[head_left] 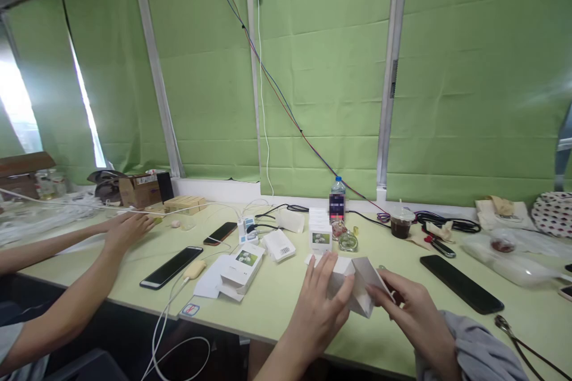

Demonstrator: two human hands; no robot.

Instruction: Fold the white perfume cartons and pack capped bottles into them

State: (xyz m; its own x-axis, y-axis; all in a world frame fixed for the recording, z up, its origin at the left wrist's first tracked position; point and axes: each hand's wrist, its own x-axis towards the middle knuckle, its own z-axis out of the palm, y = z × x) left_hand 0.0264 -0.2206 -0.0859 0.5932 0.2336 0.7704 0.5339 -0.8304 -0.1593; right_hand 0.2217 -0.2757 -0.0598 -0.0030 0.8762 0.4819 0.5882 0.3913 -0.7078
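Note:
In front of me, above the table's near edge, my left hand (pixel 318 305) and my right hand (pixel 413 312) hold a small white cardboard box (pixel 344 274) between them. My left fingers lie over its left side. My right thumb and fingers pinch a raised flap (pixel 370 277) on the right. What is inside the box does not show. Just behind it stand a white box with a green flower picture (pixel 320 239) and a round clear glass object (pixel 347 241). Left of my hands lies another flower-picture box (pixel 241 272), its near end open.
At left, a co-worker's hands (pixel 129 229) rest on the table. Phones (pixel 172 266), a power strip (pixel 248 231) and a white packet (pixel 279 245) lie between us. Behind are a bottle (pixel 338 196) and a drink cup (pixel 401 223); a black slab (pixel 461 283) lies right.

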